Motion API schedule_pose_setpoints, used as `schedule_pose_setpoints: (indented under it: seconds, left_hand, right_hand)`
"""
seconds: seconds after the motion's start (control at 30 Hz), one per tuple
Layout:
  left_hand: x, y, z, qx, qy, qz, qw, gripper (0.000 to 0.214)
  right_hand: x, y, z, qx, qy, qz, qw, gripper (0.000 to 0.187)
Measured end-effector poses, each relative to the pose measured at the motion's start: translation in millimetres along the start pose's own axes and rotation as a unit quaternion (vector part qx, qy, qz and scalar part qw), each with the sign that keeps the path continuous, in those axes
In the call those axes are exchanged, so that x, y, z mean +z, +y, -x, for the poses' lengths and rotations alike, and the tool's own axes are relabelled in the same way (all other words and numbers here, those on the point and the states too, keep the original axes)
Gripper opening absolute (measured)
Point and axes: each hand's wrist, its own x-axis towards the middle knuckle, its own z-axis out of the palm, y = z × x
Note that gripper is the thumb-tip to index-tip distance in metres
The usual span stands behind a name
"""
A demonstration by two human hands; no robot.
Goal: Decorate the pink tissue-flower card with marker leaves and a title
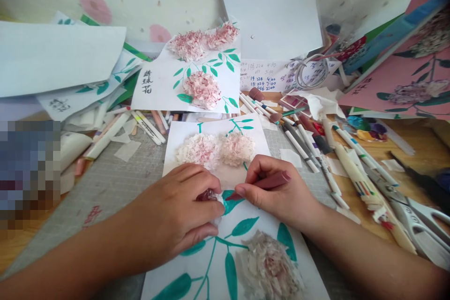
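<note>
In my right hand (277, 192) is a dark red marker (272, 181), pinched between thumb and fingers, its tip pointing left. My left hand (191, 201) is closed around a small crumpled paper flower (210, 194) with dark red on it; fingers hide most of it. The marker tip is close to this flower, but I cannot tell whether they touch. Beneath both hands lies a white sheet (242, 239) painted with green leaves and stems. Two pale pink paper flowers (237, 147) sit on its upper part, and a greyish one (272, 265) on its lower right.
A finished-looking flower picture (154, 96) leans behind the sheet. Markers (297, 143) and paper scraps litter the right side, with scissors (418, 225) at far right. More markers (147, 126) lie left on the grey cutting mat (116, 187). A pink picture (379, 84) stands at right.
</note>
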Motion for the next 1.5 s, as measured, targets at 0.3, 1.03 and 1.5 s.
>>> schedule_pose_setpoints:
  seconds: [0.3, 1.03, 1.5]
  left_hand:
    - [2.3, -1.3, 3.4, -0.005, -0.003, 0.010, 1.000, 0.014]
    - [-0.8, -1.5, -1.1, -0.004, 0.000, 0.011, 1.000, 0.010]
    - [-1.3, -1.6, 0.3, -0.008, 0.000, 0.011, 1.000, 0.009]
  right_hand:
    - [-1.1, -1.7, 2.4, -0.028, 0.029, 0.081, 0.996, 0.024]
    - [-10.8, 7.9, 1.3, -0.008, 0.072, -0.029, 0.997, 0.028]
    - [-7.4, 6.9, 3.5, -0.015, 0.076, 0.020, 0.997, 0.028]
